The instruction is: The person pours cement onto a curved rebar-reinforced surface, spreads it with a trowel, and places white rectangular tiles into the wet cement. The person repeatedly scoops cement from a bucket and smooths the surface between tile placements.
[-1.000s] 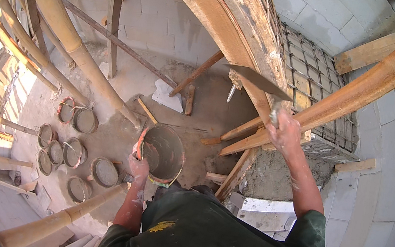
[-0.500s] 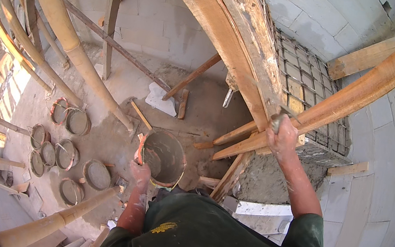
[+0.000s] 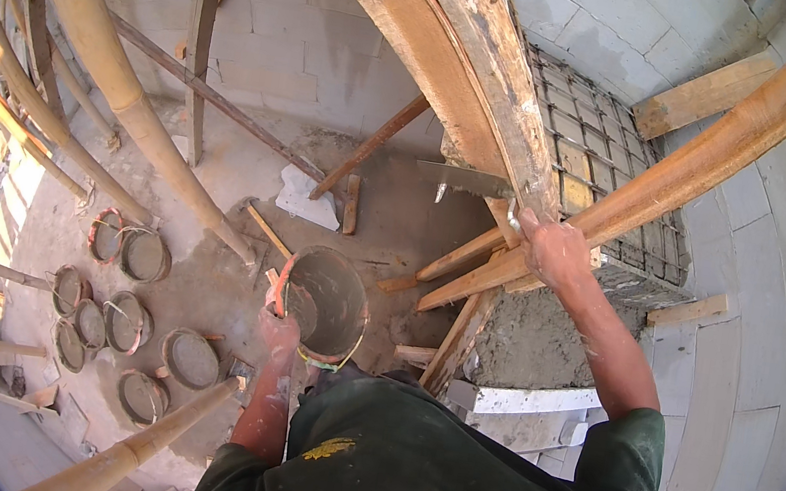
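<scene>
My left hand (image 3: 279,332) is closed on the near-left rim of a bucket (image 3: 353,292), beside its reddish edge. The bucket tilts open upward, its inner wall coated in grey mortar, with some mortar low inside. My right hand (image 3: 553,251) grips a trowel (image 3: 466,179) by its handle. The flat blade points left, in front of the lower end of a thick wooden beam (image 3: 457,74). Below and right of that hand lies a rough bed of wet grey mortar (image 3: 534,351) on the block wall.
Several mortar-filled buckets (image 3: 194,360) stand on the floor at the left. Bamboo poles (image 3: 156,147) slant across that side. A rebar cage (image 3: 616,156) rises behind a sloping timber (image 3: 718,151) at the right. Wooden braces (image 3: 472,257) cross near my right arm.
My right hand has turned the trowel so its blade, formerly pointing right beside the beam, now extends left. My left hand still holds the bucket. The whole view has shifted slightly.
</scene>
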A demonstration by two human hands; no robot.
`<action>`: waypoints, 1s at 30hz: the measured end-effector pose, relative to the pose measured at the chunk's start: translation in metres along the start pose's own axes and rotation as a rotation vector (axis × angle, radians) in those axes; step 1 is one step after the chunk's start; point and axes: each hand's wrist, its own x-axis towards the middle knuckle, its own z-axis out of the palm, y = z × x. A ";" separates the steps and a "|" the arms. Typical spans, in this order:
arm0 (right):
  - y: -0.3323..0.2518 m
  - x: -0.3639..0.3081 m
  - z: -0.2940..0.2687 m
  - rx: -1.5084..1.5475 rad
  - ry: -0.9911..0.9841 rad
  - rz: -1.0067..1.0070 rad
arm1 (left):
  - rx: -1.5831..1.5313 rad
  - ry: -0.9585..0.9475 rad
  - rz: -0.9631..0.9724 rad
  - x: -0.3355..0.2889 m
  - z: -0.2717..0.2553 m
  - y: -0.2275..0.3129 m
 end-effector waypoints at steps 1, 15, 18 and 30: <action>0.004 -0.005 0.008 -0.104 -0.193 0.062 | -0.035 0.018 0.010 0.001 0.000 -0.004; -0.005 -0.042 0.050 -0.288 -0.420 0.127 | 0.100 -0.042 -0.090 0.022 0.005 -0.036; -0.034 -0.095 0.084 -0.004 -0.454 0.318 | -0.057 -0.149 -0.322 0.027 0.006 -0.045; -0.184 -0.292 0.194 0.747 -0.702 0.960 | -0.555 -0.311 -0.994 0.077 0.047 -0.083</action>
